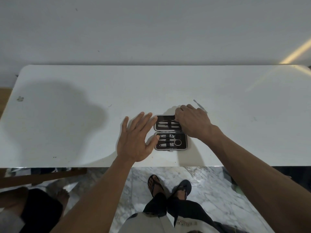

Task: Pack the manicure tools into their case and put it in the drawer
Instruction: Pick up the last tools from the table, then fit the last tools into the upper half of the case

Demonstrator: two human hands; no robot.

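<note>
Table (67, 123): white top, the open case lies near its front edge.
Case (170, 132): spread flat, tools strapped in both halves.
Left hand (137, 138): fingers straight and apart, touching the case's left side.
Right hand (191, 121): fingers curled at the far half; whether it grips anything cannot be told.
Loose tool (199, 105): thin metal, just beyond the right hand.
</note>
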